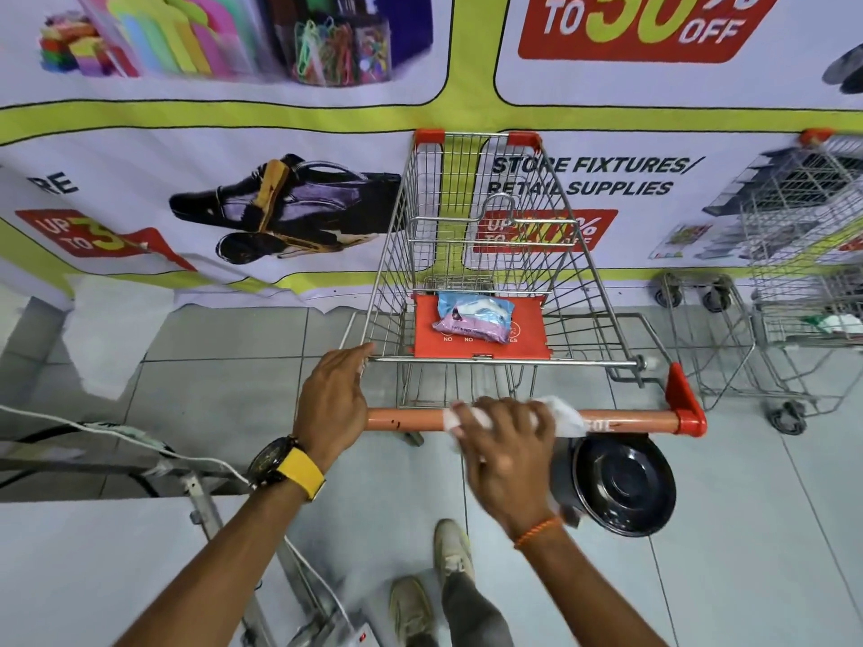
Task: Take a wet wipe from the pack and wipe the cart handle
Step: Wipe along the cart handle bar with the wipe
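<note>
Two bare forearms reach up from the bottom edge of the frame, above a pair of pale sneakers (432, 586) on the grey tiled floor (747, 530). At centre, the right hand (502, 452) lies over the orange tubular cart handle (626, 420), its fingers (467, 420) curled down and pressing a white wet wipe (562, 415) against the bar; the wipe shows on both sides of the hand, and a thin orange thread bracelet (537, 530) circles that wrist. Left of it, the left hand (334, 396) grips the handle's left end, fingers closed over it with the tips touching the basket's wire rim; the wrist carries a black watch on a yellow strap (285, 464). Beyond the handle, in the middle of the frame, the silver wire shopping cart (583, 273) holds a pink and blue wet wipe pack (474, 317) lying on the red fold-down seat flap (527, 338). Below the handle at lower right sits a round black bin (621, 485). A second wire cart (794, 282) stands at the right edge, against a printed sale banner (233, 147) filling the top.
</note>
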### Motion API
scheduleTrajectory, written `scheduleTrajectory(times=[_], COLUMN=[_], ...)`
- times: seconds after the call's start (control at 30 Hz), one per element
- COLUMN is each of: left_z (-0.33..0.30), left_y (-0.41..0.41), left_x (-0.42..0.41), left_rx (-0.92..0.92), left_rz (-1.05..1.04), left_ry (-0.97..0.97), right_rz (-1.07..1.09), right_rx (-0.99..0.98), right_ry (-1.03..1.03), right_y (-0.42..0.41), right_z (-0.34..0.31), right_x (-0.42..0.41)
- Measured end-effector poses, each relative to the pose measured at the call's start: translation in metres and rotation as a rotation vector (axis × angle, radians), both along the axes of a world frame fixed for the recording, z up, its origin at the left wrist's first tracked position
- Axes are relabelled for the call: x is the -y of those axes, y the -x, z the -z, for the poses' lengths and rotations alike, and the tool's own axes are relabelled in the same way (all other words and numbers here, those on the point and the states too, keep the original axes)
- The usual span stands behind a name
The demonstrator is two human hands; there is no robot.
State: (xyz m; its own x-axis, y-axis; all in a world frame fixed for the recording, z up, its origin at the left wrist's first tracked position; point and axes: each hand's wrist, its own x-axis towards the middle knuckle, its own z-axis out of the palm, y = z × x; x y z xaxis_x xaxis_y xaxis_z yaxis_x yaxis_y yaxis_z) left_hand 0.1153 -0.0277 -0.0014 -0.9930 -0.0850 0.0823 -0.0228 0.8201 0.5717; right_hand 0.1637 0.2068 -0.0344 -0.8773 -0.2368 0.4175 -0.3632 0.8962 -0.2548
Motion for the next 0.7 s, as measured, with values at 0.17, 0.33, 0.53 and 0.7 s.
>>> scheduleTrajectory(times=[0.17,0.33,0.53,0.7], left_z=[-0.001,0.0,-0.001,0.0], left_y=[0.001,0.002,0.003,0.004], left_x=[0.004,0.01,0.01,0.005], left_rx=[0.031,0.048,0.038,0.027], left_rz=[-0.022,-0.023,-0.042,-0.051], left_ry=[-0.035,-0.051,-0.058,-0.065], right_rz=[-0.022,-0.036,0.094,0.237], right_rx=[0.039,0.033,-0.03,-0.091], right_ry=[0.042,0.036,0.035,0.107], right_y=[-0.004,-0.002,0.005,0.008], right_z=[-0.004,-0.003,-0.002,-0.005], right_x=[0.09,0.08,-0.029,-0.082])
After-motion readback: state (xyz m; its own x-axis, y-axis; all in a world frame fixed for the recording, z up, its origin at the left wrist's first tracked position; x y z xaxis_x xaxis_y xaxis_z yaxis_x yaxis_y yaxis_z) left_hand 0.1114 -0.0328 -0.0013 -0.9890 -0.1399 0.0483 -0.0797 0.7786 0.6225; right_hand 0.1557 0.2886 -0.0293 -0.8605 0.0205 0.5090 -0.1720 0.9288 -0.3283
